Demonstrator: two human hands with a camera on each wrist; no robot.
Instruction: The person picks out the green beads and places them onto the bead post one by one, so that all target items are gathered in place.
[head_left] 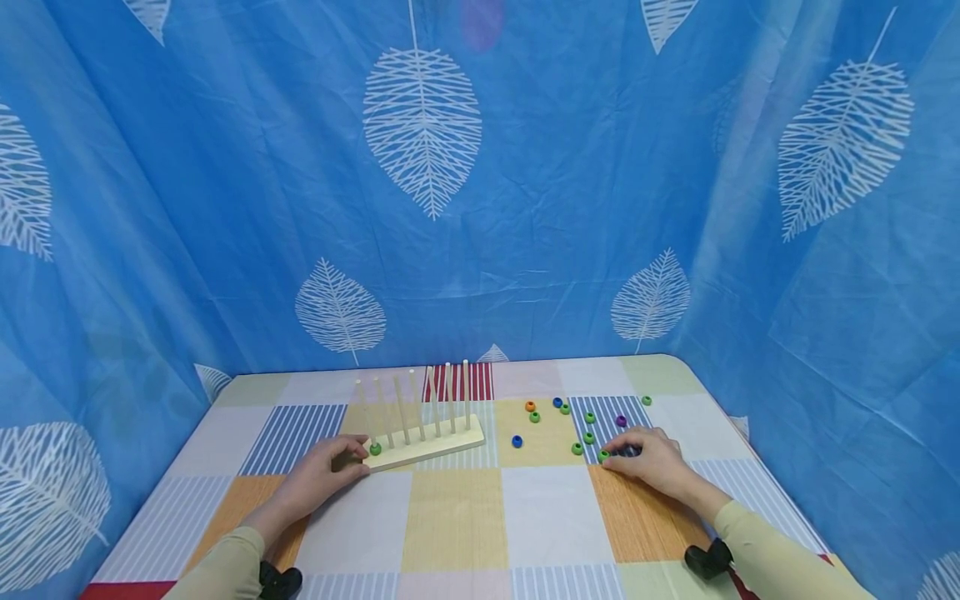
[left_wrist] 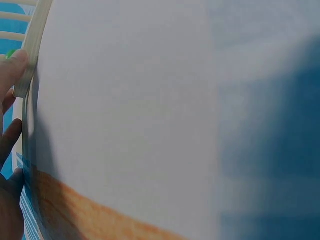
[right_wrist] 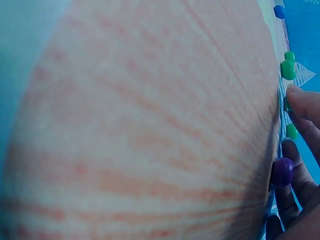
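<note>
On table (head_left: 453, 517), pegged board (head_left: 431, 447) left, loose beads (head_left: 588, 440) right; bead (head_left: 375, 450) on leftmost peg (head_left: 365, 408); curtain (head_left: 555, 208) behind

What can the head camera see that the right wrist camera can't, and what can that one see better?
Only the head view shows the left hand, the wooden peg board it grips, and an orange bead.

Only the right wrist view clearly shows the purple bead under the right hand; the head view gives just a dark bit there.

Both show the right hand pinching a green bead, other green beads, and the blue leaf curtain.
</note>
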